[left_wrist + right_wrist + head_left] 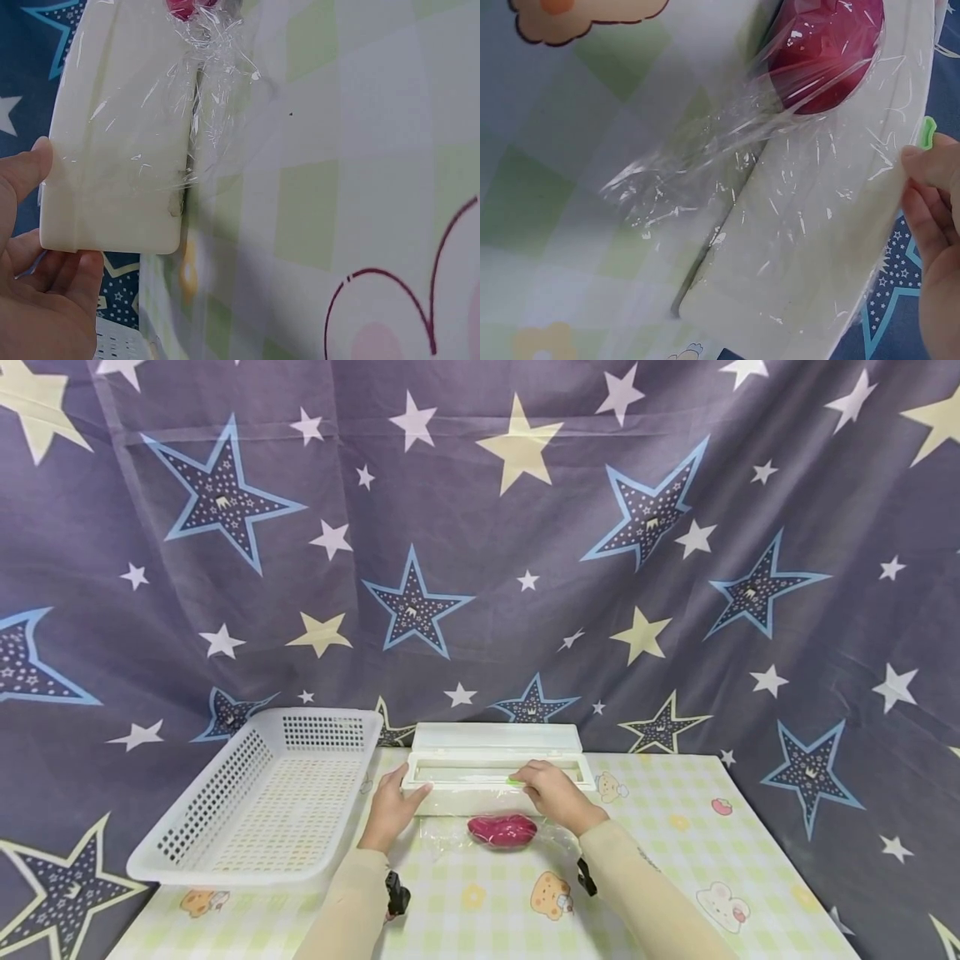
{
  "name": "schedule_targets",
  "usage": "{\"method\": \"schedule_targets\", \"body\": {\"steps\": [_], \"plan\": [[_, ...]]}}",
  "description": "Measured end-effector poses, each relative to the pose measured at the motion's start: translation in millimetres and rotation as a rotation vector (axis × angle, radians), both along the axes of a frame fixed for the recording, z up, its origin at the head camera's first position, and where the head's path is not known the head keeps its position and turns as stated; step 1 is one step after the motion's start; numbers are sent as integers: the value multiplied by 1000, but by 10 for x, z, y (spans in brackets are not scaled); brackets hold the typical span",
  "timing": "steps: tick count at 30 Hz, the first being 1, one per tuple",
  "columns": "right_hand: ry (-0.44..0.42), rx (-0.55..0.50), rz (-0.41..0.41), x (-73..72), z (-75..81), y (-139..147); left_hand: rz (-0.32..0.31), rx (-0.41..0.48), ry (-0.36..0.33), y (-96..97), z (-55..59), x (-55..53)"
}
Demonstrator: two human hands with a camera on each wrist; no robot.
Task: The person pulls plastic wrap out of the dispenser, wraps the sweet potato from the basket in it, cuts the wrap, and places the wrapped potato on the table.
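A white cling film dispenser [472,802] stands at the back of the table with its long lid [495,737] raised. My left hand [392,810] grips its left end, thumb over the front edge and fingers around the end wall. With my right hand [558,793] I pinch a small green slide cutter [928,133] on the dispenser's front rim, right of the middle. Clear cling film [802,202] runs down over the front wall onto the table. Wrapped in that film, a smooth, rounded dark red object [502,831] lies just in front of the dispenser.
A large white plastic basket [150,860] with perforated walls stands to the left, close to my left forearm. The table [675,877] has a checked cloth with cartoon prints. Behind it hangs a star-patterned curtain [465,527].
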State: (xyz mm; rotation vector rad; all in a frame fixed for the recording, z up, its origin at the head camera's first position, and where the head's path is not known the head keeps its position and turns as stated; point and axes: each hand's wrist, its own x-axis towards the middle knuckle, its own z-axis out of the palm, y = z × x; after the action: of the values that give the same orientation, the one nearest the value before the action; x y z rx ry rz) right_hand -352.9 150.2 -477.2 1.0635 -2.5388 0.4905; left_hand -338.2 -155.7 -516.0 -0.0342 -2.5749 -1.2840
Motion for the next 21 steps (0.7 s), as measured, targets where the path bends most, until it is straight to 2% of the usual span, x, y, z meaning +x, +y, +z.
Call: {"method": "schedule_targets", "body": {"steps": [9, 17, 21], "plan": [[-3, 18, 48, -13, -12, 2, 5, 11, -6, -3, 4, -10], [-6, 24, 38, -28, -59, 16, 6, 2, -7, -5, -6, -2], [-52, -8, 33, -19, -42, 16, 2, 2, -13, 1, -8, -9]]}}
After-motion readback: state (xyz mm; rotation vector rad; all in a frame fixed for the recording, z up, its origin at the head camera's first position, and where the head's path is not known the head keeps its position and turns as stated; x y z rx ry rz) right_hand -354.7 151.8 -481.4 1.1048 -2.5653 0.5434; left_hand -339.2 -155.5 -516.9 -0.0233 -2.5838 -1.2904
